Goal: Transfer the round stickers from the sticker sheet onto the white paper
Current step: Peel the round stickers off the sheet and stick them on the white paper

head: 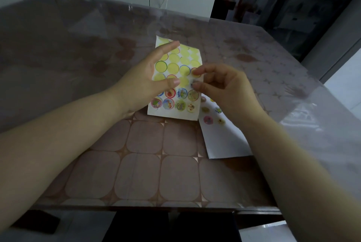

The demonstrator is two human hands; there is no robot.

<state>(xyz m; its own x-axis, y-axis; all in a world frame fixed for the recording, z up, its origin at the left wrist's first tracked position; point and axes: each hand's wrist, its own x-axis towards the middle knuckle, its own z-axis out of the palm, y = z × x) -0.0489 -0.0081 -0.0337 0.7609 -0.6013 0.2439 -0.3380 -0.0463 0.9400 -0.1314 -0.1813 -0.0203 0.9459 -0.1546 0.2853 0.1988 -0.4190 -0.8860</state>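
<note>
two hands over a sticker sheet (181, 58) on a table (136, 163).
left hand (148, 79) rests on the sheet's left side, fingers straight; right hand (228, 87) pinches a blurred round sticker (192, 83) over the sheet; white paper (222, 140) lies at its right edge.

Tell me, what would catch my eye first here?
The sticker sheet in the middle of the table stands out: it is mostly bare yellow circles, with colourful stickers left only in its near rows. The left hand lies over its left side, while the right hand pinches a small round sticker at its right edge. Just right lies the white paper, with a few placed stickers on it.
</note>
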